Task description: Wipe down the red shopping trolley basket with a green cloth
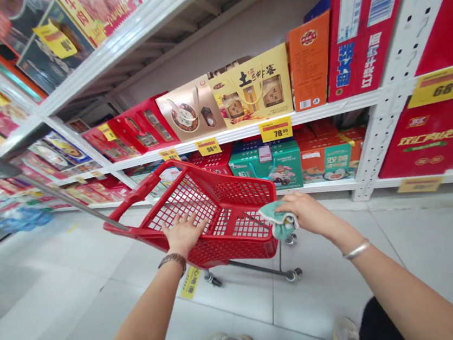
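A red plastic shopping cart with lattice walls stands on wheels in front of me, and nothing shows inside its basket. My left hand lies on the cart's near rim, fingers spread and pointing into the basket. At the cart's right end, my right hand grips a green cloth with a white edge. The cloth is bunched up and lies against the corner of the rim. Part of it is hidden under my fingers.
Behind the cart runs a white shelf with boxed goods, among them a yellow gift box and a green box. A yellow price tag hangs on its edge. A grey metal bar slants in from the left. Pale tiles cover the floor.
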Demonstrator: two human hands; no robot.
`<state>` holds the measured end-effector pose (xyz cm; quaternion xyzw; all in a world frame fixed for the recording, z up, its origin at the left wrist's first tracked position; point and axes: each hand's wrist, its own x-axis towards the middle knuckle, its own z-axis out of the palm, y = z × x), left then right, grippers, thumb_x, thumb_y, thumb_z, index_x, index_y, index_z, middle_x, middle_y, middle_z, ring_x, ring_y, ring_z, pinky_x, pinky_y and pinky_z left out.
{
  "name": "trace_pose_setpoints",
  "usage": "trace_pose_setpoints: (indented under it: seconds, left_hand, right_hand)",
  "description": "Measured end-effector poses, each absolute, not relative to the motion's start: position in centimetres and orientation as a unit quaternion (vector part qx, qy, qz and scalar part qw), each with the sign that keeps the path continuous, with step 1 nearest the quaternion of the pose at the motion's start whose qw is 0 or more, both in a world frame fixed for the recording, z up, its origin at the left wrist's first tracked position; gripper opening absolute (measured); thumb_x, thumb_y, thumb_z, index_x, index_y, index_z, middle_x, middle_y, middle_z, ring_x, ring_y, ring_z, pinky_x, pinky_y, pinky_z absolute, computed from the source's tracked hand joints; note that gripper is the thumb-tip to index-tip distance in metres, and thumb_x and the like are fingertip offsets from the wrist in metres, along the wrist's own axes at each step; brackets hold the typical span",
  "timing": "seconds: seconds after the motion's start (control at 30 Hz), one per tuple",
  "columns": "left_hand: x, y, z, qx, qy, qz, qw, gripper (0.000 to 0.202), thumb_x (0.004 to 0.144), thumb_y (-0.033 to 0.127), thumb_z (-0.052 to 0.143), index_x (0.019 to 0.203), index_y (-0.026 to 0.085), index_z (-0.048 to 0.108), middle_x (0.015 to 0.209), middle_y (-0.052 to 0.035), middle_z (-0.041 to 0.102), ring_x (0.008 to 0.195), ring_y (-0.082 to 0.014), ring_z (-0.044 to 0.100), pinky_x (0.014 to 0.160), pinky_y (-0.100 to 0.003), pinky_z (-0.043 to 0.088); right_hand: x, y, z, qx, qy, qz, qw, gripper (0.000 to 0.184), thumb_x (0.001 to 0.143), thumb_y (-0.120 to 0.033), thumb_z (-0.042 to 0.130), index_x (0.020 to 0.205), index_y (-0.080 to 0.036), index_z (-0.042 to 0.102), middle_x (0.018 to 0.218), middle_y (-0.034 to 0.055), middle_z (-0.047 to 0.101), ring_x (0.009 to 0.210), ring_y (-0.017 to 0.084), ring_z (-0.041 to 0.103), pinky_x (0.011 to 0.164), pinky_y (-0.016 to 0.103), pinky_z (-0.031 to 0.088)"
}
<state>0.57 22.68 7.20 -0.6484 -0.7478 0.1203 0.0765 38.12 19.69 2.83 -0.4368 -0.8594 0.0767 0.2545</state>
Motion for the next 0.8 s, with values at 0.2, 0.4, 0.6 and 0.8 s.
trace_pose_setpoints:
  seconds: [0.2, 0.4, 0.6, 0.8]
  left_hand:
    - [-0.4, 22.9, 8.0, -0.660, -0.733, 0.159, 0.047, 0.067, 0.098, 0.061, 0.020, 0.149, 0.033, 0.051, 0.158, -0.0099, 0.048, 0.151, -0.0387, 0.032, 0.115, -0.076, 0.015]
    - [-1.5, 22.7, 8.1, -0.677, -0.715, 0.171, 0.043, 0.061, 0.099, 0.058, 0.022, 0.144, 0.037, 0.057, 0.155, -0.0083, 0.053, 0.148, -0.0395, 0.037, 0.115, -0.076, 0.016]
    - [-2.9, 22.3, 7.7, -0.683, -0.708, 0.167, 0.057, 0.056, 0.100, 0.056, 0.024, 0.141, 0.042, 0.058, 0.153, -0.0054, 0.055, 0.146, -0.0365, 0.041, 0.114, -0.073, 0.019]
    - [-4.4, 21.7, 7.4, -0.677, -0.711, 0.180, 0.054, 0.055, 0.099, 0.056, 0.027, 0.141, 0.040, 0.060, 0.154, -0.0046, 0.053, 0.148, -0.0358, 0.038, 0.117, -0.070, 0.017]
  right_hand:
    - [38.1, 20.8, 1.2, -0.462, -0.821, 0.003, 0.334, 0.045, 0.087, -0.005, 0.058, 0.125, -0.025, 0.070, 0.116, 0.0115, 0.070, 0.103, 0.027, 0.056, 0.088, 0.041, 0.046]
    - [30.8, 16.6, -1.7, -0.354, -0.853, 0.114, 0.366, 0.065, 0.086, 0.000, 0.053, 0.148, -0.020, 0.050, 0.112, 0.0124, 0.069, 0.101, 0.025, 0.055, 0.091, 0.042, 0.049]
    - [28.1, 13.7, -0.4, -0.332, -0.874, 0.192, 0.299, 0.071, 0.079, -0.010, 0.066, 0.147, -0.024, 0.051, 0.133, 0.0149, 0.063, 0.130, 0.032, 0.048, 0.110, 0.057, 0.037]
    - [28.1, 12.9, 1.5, -0.366, -0.879, 0.245, 0.181, 0.085, 0.071, -0.064, 0.082, 0.146, -0.034, 0.055, 0.164, 0.0166, 0.030, 0.150, 0.046, 0.023, 0.115, 0.072, 0.014]
